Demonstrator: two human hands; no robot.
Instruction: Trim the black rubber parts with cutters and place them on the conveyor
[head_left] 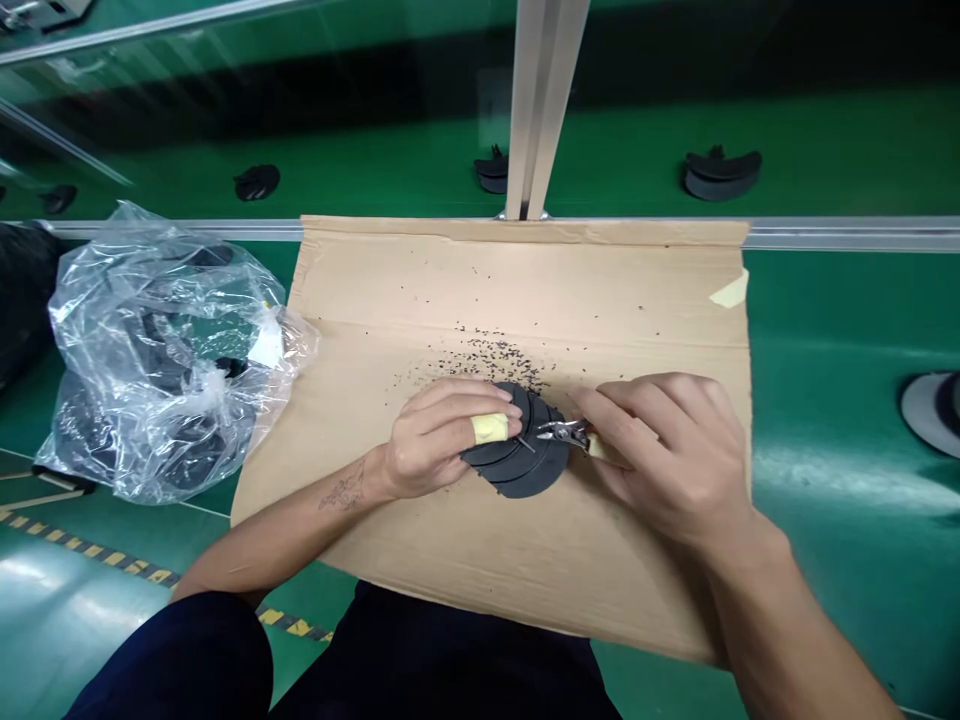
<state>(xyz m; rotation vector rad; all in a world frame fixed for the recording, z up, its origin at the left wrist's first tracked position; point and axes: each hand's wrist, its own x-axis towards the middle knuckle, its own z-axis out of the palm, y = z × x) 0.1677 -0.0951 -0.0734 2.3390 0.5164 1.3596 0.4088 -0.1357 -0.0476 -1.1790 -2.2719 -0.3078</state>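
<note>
A rounded black plastic part (529,470) with ridges is held above a brown cardboard sheet (420,540). My left hand (442,435) grips its left side, with yellow tape round one finger. From the right, my right hand (660,440) is closed on small metal cutters (566,432), whose jaws are at the right side of the black part. The grip end of the cutters is mostly hidden by my fingers. Many tiny black bits (499,360) lie scattered on the cardboard just beyond the part.
At the left lies a clear plastic bag (169,350) with dark parts inside. Behind a metal rail (847,235) and upright post (544,110), several black parts (721,175) rest on green. A round part (930,410) is at the right edge.
</note>
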